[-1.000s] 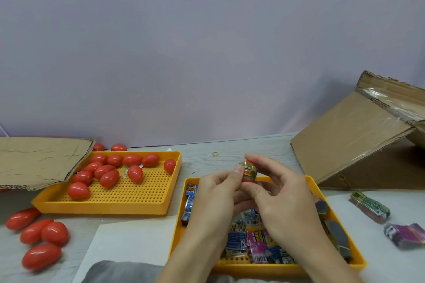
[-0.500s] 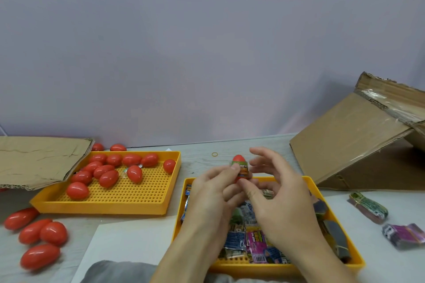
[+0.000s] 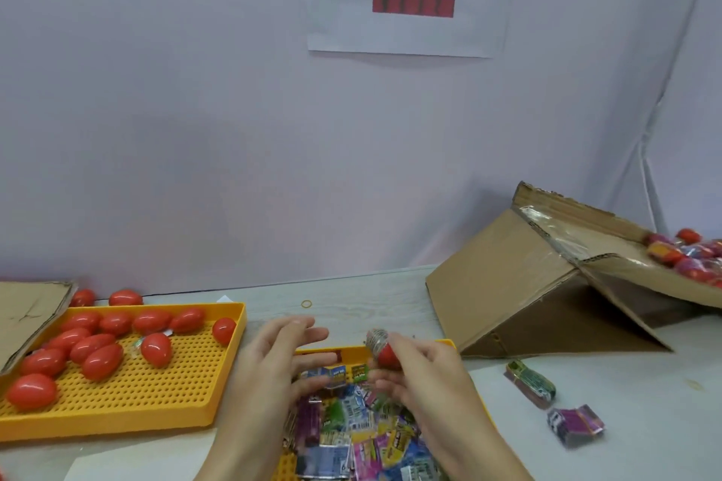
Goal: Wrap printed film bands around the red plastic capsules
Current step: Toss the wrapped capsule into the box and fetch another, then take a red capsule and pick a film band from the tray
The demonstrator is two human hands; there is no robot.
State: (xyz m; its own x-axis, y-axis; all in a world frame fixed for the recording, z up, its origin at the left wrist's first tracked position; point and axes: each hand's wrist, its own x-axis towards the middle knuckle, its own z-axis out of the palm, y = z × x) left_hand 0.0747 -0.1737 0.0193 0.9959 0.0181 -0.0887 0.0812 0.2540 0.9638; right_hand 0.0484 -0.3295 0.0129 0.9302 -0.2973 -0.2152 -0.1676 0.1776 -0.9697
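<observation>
Right hand (image 3: 424, 371) pinches a banded red capsule (image 3: 385, 351) above the far rim of the near yellow tray (image 3: 449, 344) of loose film bands (image 3: 351, 426). Left hand (image 3: 273, 359) just beside, fingers spread, holding nothing. Bare capsules (image 3: 101, 355) fill the left tray (image 3: 156, 402). Cardboard box (image 3: 527, 285) on the right.

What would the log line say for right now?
right hand: grips banded red capsule | left hand: open, holding nothing | below: yellow tray of film bands | plain capsules: left yellow tray
</observation>
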